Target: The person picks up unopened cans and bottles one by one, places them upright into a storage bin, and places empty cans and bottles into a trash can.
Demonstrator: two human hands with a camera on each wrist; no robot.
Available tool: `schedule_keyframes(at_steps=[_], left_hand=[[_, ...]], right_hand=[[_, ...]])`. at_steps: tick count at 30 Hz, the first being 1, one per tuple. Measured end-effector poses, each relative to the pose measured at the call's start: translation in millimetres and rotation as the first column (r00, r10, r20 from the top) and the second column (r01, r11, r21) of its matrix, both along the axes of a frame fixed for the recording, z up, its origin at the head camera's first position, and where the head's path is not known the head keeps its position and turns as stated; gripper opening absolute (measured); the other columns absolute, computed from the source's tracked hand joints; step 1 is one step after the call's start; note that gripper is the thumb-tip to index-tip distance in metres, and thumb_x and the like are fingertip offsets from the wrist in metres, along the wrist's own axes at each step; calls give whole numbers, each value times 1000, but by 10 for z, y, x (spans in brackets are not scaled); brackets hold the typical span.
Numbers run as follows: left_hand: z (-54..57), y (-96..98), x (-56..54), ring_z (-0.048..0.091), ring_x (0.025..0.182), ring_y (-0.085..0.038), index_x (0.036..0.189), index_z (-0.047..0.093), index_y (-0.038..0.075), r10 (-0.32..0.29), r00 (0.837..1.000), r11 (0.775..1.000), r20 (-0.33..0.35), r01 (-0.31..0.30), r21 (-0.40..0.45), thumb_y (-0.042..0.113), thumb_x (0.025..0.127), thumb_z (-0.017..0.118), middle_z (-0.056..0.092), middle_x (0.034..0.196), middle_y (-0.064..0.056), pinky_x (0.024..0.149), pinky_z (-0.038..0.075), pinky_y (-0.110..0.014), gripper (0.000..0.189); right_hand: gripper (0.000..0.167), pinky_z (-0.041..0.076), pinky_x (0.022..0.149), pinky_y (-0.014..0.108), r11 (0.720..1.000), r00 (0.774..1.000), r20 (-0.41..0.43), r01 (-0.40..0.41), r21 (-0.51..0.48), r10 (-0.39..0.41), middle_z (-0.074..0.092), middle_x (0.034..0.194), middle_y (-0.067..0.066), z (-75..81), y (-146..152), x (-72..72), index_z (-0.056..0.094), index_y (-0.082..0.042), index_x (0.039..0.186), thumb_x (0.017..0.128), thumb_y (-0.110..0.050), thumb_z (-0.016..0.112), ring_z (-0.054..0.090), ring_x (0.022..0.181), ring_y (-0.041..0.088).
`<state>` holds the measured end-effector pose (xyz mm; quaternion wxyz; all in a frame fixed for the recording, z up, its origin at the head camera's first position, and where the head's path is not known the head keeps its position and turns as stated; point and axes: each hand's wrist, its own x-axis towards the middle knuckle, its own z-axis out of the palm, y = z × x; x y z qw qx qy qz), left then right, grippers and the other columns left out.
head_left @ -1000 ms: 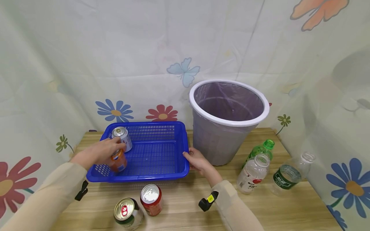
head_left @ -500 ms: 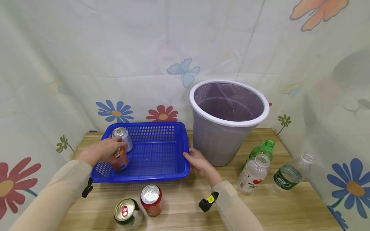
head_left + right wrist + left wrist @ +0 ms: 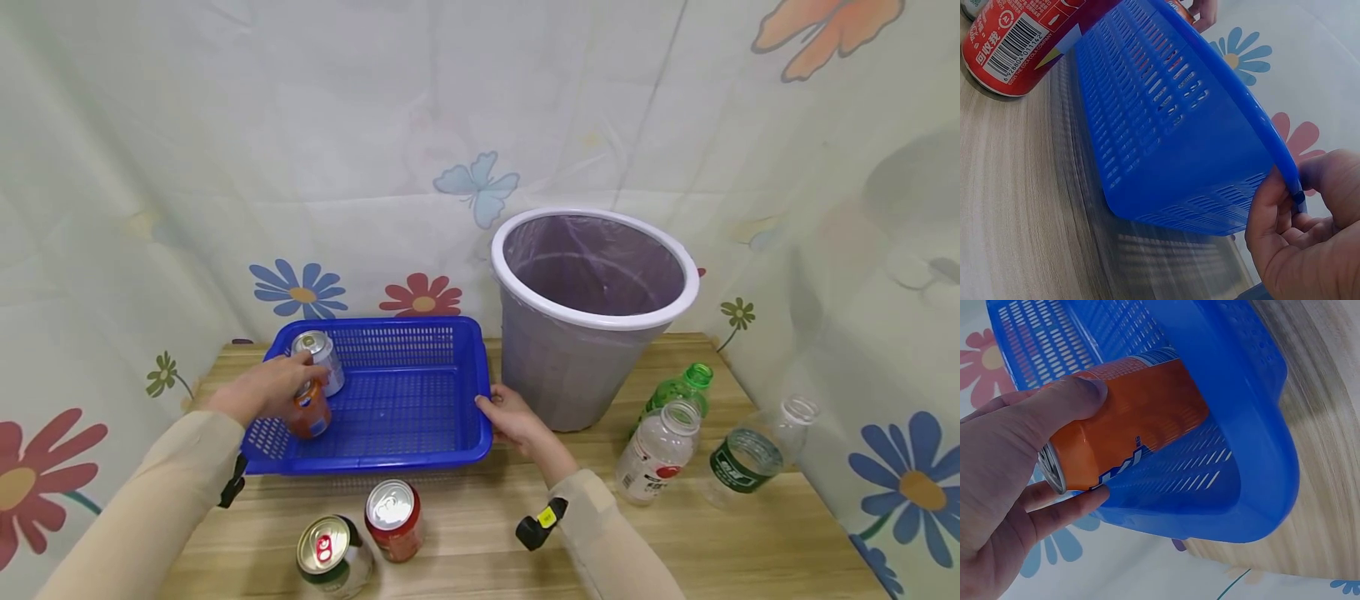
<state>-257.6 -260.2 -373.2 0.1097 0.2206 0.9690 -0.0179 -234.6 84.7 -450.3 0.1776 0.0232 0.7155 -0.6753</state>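
My left hand holds an orange can by its upper part, inside the left end of a blue plastic basket. In the left wrist view, thumb and fingers wrap the can close to its top. Just behind it in the basket stands a silver-white can. My right hand grips the basket's right rim, thumb on top and fingers curled beneath, as the right wrist view confirms. In front of the basket, a red can and a dark green can with a gold lid stand upright on the table.
A grey bin with a white rim and plastic liner stands right of the basket. Farther right are a green bottle, a clear bottle with a red-marked label and a clear bottle with a green label. A patterned cloth hangs behind.
My left hand and forearm have shifted slightly right, still holding the orange can in the basket. The basket's left end has moved slightly. My right hand keeps its grip on the rim.
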Motion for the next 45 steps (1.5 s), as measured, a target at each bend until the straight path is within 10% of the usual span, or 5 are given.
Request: schedule_keyframes(at_steps=[10,17,45], left_hand=[[-22,-30,-69,54,99,-41,122,56,10,-26,1000,999,-14,26,21,16,68,80,50,119,-24,83,48,-56,59],[-41,-42,-111,52,103,-45,123,55,10,0,1000,1000,0,0,15,16,70,80,46,125,-27,85,46,-58,59],[-150,-46,-150,56,91,-41,112,60,12,-18,998,999,-57,20,40,13,69,79,45,117,-27,79,50,-55,46]], right_hand=[[19,53,53,27,1000,1000,-3,-13,11,13,62,94,14,-2,11,-8,44,2,106,94,-12,47,62,66,14],[20,54,56,26,999,1000,-9,-26,26,26,61,86,5,313,-18,178,44,4,108,94,-10,45,59,63,9],[23,53,51,25,1000,1000,-6,-4,3,4,62,89,7,-2,-2,3,44,2,110,93,-13,48,61,63,11]])
